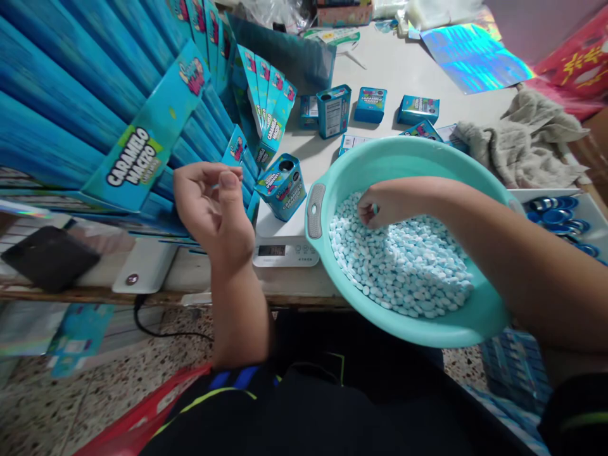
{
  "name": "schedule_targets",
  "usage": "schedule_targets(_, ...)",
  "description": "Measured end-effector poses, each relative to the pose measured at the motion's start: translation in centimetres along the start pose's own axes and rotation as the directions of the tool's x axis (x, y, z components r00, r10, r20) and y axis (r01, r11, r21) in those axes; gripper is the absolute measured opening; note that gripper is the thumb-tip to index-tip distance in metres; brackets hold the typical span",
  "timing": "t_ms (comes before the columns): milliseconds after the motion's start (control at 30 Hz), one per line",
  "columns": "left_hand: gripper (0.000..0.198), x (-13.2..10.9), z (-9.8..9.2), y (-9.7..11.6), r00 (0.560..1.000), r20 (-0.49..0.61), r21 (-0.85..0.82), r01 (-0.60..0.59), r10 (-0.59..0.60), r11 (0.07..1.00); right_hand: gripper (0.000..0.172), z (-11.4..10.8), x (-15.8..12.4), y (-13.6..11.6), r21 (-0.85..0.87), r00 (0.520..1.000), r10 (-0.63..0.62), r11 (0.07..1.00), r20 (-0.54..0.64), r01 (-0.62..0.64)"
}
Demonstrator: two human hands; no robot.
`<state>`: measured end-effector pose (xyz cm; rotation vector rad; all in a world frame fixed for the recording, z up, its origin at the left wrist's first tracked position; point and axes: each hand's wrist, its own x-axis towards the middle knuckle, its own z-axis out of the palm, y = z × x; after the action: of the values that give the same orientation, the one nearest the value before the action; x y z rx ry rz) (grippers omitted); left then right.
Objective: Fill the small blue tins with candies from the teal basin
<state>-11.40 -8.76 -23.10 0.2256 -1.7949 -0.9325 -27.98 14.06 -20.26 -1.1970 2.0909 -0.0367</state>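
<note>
My right hand [380, 206] is down in a turquoise plastic basin [479, 316], fingers curled into the heap of small white-and-blue candies [403, 259], pinching some of them. My left hand [211, 202] is raised beside the basin, palm toward me, fingers loosely curled with thumb near the fingertips; nothing shows in it. Just right of that hand a small blue tin [284, 185] with a round hole in its top stands on a white digital scale [284, 244].
Fanned stacks of flat blue "Caramelo Macizo" cartons [137, 158] fill the left. More blue tins [334, 111] stand on the white table behind. A grey towel [522, 149] lies at the right, blue lids [560, 212] beside it. A black pad [47, 256] sits at the left edge.
</note>
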Motion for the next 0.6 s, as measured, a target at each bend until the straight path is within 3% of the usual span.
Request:
schedule_targets(100,0.023,0.0,-0.2,-0.2,0.999,0.033,-0.044,-0.033,0.035,0.999,0.016,-0.4,0.0,0.5,-0.02,0.998,0.027,0.999,-0.058,-0.028)
schedule_targets(167,0.024,-0.3,-0.3,-0.6,0.992,0.128,-0.003,-0.003,0.004,1.0,0.019,-0.7,0.0,0.7,-0.029,0.996,0.04,0.999,-0.081,-0.042)
schedule_targets(300,0.074,-1.3,-0.2,-2.8,0.895,0.409,0.2,0.101,-0.176,0.975,0.028,-1.6,-0.3,0.8,-0.054,0.991,0.055,0.997,-0.125,-0.062)
schedule_targets(400,0.083,-1.4,0.2,-3.7,0.901,0.376,0.234,0.132,-0.215,0.963,0.029,-2.3,-0.8,0.8,-0.056,0.965,0.063,0.995,-0.256,-0.08)
schedule_targets(467,0.072,-0.6,0.5,-2.7,0.929,0.332,0.178,0.108,-0.163,0.978,0.027,-2.7,-0.9,0.9,-0.026,0.934,0.092,0.994,-0.347,-0.108)
schedule_targets(533,0.057,0.9,0.5,-0.4,0.928,0.373,0.136,-0.038,-0.016,0.99,0.022,-3.1,-0.9,1.1,0.03,0.911,0.124,0.992,-0.394,-0.123)
schedule_targets(567,0.051,1.8,0.5,0.9,0.898,0.43,0.124,-0.155,0.088,0.98,0.02,-3.3,-0.9,1.2,0.064,0.904,0.136,0.991,-0.405,-0.12)
schedule_targets(600,0.047,2.8,0.5,2.2,0.824,0.532,0.096,-0.289,0.196,0.953,0.019,-3.5,-0.8,1.4,0.099,0.894,0.145,0.989,-0.424,-0.114)
